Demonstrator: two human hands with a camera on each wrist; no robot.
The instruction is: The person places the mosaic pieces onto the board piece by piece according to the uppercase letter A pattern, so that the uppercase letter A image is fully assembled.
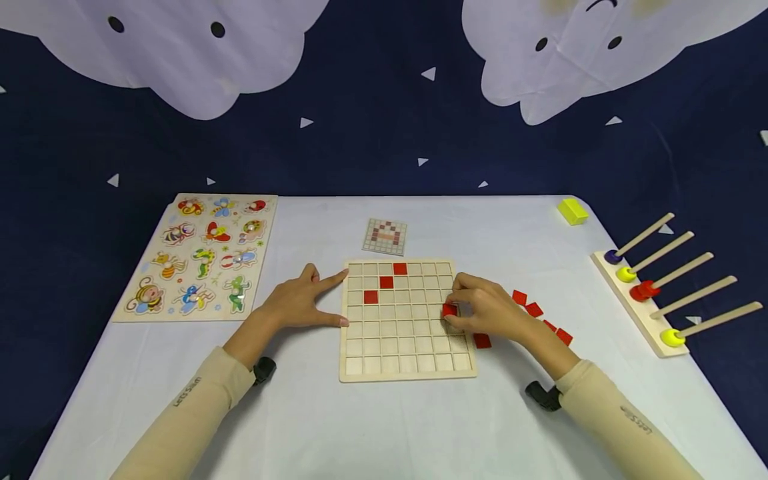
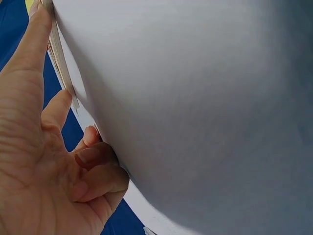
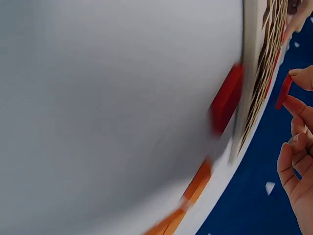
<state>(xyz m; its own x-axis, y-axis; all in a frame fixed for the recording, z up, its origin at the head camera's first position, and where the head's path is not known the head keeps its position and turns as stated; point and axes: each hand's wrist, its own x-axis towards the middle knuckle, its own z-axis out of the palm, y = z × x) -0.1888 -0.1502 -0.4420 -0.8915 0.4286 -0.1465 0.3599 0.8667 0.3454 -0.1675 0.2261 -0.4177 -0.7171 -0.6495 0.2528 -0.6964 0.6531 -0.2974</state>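
Note:
A wooden grid board (image 1: 408,367) lies flat on the table, with red square tiles in three of its cells, one of them this red tile (image 1: 387,283). My left hand (image 1: 300,300) rests at the board's left edge, its straight thumb and index finger spread apart and touching the rim; the other fingers fold in toward the palm in the left wrist view. Over the right part of the board, my right hand (image 1: 485,308) pinches a red tile (image 3: 284,92) between thumb and index finger. In the right wrist view that tile is held above the grid.
Several loose red tiles (image 1: 534,309) lie right of the board, one (image 1: 482,341) close by its edge. Behind it is a small pattern card (image 1: 385,237). An insect puzzle (image 1: 204,260) lies left; a peg stacker (image 1: 639,303) and a yellow block (image 1: 573,211) are at right.

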